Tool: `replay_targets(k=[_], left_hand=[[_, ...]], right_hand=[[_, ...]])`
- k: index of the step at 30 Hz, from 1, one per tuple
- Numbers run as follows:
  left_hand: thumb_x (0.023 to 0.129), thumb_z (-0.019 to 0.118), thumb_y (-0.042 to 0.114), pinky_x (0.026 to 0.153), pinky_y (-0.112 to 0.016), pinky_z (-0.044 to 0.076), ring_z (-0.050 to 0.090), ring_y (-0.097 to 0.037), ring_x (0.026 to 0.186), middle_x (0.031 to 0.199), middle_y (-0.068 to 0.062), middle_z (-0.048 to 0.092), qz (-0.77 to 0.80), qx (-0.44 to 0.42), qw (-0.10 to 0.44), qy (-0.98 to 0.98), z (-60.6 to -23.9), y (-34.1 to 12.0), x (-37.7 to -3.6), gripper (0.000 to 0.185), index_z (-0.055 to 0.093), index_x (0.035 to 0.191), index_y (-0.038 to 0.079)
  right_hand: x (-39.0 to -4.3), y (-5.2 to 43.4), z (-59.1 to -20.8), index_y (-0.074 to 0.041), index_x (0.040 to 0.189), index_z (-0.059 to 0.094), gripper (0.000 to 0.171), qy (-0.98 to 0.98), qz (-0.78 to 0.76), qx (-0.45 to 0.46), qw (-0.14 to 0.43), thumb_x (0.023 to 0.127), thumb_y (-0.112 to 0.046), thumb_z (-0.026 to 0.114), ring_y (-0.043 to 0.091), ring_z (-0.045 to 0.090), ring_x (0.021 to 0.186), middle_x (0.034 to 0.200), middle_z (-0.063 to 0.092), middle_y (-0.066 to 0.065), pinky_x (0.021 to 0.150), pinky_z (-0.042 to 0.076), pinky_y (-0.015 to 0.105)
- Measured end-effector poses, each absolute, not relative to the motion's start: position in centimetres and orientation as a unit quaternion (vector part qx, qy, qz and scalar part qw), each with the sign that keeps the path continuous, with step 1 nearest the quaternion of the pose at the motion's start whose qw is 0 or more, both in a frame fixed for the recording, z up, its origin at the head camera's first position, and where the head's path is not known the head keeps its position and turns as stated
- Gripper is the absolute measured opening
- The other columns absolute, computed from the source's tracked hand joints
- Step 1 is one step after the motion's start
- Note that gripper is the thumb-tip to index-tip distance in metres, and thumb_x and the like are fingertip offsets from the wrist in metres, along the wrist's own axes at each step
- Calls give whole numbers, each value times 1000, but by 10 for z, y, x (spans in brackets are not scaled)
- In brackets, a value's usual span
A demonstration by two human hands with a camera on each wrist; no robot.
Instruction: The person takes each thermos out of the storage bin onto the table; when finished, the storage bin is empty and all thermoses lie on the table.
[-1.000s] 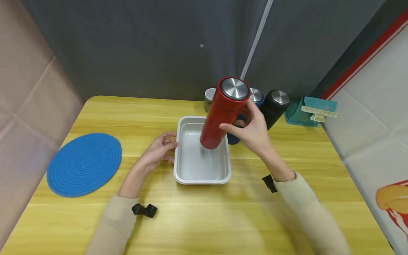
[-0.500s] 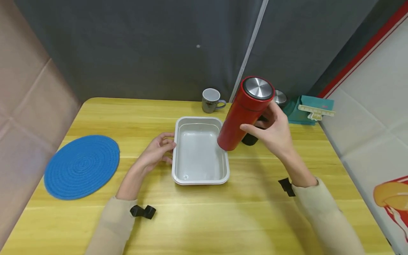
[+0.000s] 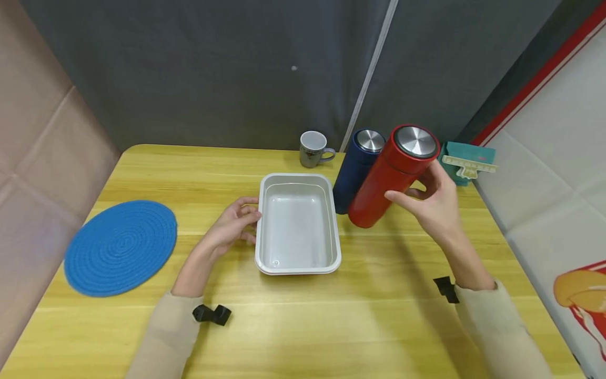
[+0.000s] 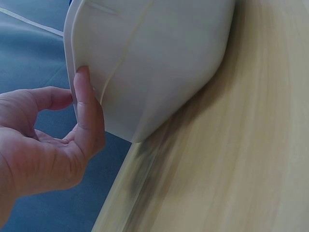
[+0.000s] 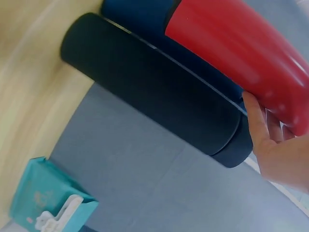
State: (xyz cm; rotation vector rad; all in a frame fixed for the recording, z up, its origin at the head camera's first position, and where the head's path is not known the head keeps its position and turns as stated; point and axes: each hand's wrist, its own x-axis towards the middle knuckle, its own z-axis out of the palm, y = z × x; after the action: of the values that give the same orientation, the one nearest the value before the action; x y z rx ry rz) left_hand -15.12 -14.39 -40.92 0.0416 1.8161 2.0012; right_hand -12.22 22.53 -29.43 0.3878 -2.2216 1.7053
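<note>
My right hand (image 3: 437,208) grips a red thermos flask (image 3: 388,184) with a steel-topped lid, just right of the white rectangular tray (image 3: 298,270). The thumb lies along its front side and the fingers go round behind. Close behind it is a dark blue thermos flask (image 3: 352,176), partly covered by the red one. A black flask (image 5: 154,89) lines up beside the blue one in the right wrist view; in the head view the red flask and hand hide it. At the tray's left rim, my left hand (image 3: 232,226) pinches the edge between thumb and fingers (image 4: 87,106).
A patterned mug (image 3: 310,152) stands at the table's back edge. To the back right is a teal packet (image 3: 475,151) with a pale clip (image 3: 468,167). A round blue woven placemat (image 3: 120,247) lies at the left. Dark grey curtain (image 3: 213,79) hangs behind the table.
My right hand has carried the red flask rightward from over the tray to beside it. The mug and blue flask show more now; the black flask is hidden in the head view. My left hand stays.
</note>
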Motion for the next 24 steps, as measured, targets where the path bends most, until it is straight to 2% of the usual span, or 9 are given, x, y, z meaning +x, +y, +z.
replay_targets(k=[24], left_hand=[[97, 50, 4, 55, -30, 57, 57, -23, 81, 113, -24, 51, 725, 18, 215, 654, -411, -144, -152, 47, 30, 140, -1]], right_hand=[[-118, 294, -335, -8, 135, 51, 67, -765, 618, 71, 168, 76, 14, 72, 21, 55, 103, 124, 56, 10, 75, 55, 17]])
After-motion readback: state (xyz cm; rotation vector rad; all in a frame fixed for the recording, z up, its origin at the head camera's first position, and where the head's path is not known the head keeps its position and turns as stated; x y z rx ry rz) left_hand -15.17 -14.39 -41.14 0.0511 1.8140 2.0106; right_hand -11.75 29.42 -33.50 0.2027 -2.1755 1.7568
